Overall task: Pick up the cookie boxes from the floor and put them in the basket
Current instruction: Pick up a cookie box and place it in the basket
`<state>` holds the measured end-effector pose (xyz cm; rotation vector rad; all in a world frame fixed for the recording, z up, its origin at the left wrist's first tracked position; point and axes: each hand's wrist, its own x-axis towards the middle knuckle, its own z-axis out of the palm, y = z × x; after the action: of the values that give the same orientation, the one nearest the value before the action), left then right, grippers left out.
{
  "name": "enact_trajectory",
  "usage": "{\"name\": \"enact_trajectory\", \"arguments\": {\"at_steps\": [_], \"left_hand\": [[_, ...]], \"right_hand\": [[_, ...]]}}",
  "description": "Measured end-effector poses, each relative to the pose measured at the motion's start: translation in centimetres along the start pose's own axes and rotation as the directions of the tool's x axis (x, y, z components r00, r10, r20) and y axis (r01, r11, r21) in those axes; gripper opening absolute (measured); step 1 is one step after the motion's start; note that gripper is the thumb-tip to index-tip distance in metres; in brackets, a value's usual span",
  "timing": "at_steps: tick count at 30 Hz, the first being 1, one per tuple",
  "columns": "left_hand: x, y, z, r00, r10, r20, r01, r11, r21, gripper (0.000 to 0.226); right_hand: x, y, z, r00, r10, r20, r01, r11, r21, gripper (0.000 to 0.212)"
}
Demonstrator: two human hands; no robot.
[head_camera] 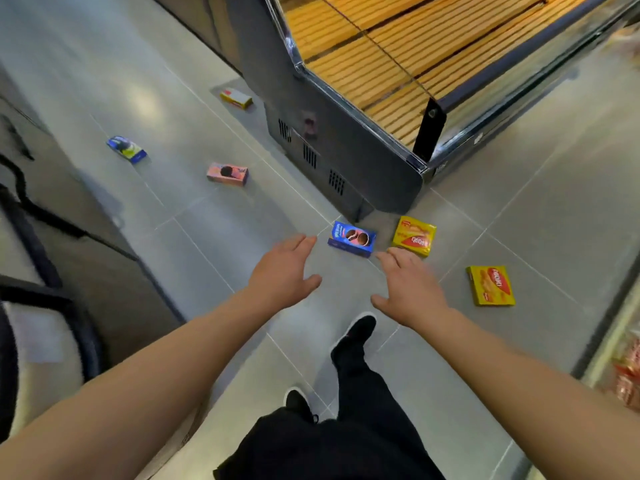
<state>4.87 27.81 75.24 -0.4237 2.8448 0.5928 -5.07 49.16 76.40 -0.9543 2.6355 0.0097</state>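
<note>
Evidently nothing is collected yet. Your left hand [282, 271] and right hand [410, 289] hang spread and empty above the floor [519, 209]. Nearest lie a yellow biscuit box [491, 285], a blue cookie box [351, 238] and a second yellow box [414, 236]; farther off, pink [227, 173], blue-and-yellow [126, 149] and yellow-red [236, 98] boxes. No basket is identifiable.

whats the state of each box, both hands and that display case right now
blue cookie box: on the floor, just beyond both hands, untouched
yellow box: on the floor beside the blue one
second yellow box: flat on the floor, farther right
pink box: on the floor, apart
far blue box: on the floor, apart
far yellow box: on the floor by the display case
left hand: open, holding nothing
right hand: open, holding nothing
</note>
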Motion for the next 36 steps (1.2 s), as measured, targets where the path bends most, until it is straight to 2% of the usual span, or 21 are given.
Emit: {"name": "enact_trajectory", "arguments": {"at_steps": [6,15,19,22,26,34,36], "left_hand": [[9.8,0.1,0.9,0.997,0.025,0.067,-0.031,0.995,0.094,0.081],[23.7,-2.0,4.5,0.978,-0.098,0.187,0.067,0.984,0.165,0.085],[28.2,-4.5,7.6,0.965,-0.126,0.228,0.088,0.981,0.172,0.088],[32.7,-7.4,11.6,0.958,-0.134,0.254,0.1,0.985,0.142,0.091],[38.1,-11.9,18.6,0.961,-0.078,0.266,0.048,0.992,0.119,0.096],[49.9,-20.7,38.4,0.961,0.06,0.272,-0.099,0.986,0.133,0.101],[52.5,-21.8,43.2,0.951,0.107,0.29,-0.157,0.975,0.156,0.101]], "right_hand": [[9.0,4.6,1.4,0.997,0.037,0.063,-0.039,0.999,0.037,0.08],[24.0,10.2,4.4,0.962,-0.031,0.273,0.027,0.999,0.019,0.08],[29.7,10.6,7.5,0.952,-0.054,0.301,0.061,0.998,-0.013,0.08],[34.5,10.6,12.1,0.943,-0.034,0.332,0.036,0.999,0.001,0.083],[39.8,10.9,20.0,0.932,0.015,0.363,-0.014,1.0,-0.007,0.086],[51.1,14.9,40.8,0.954,0.108,0.279,-0.123,0.992,0.036,0.091],[53.9,16.5,45.4,0.951,0.121,0.285,-0.134,0.991,0.027,0.099]]}}
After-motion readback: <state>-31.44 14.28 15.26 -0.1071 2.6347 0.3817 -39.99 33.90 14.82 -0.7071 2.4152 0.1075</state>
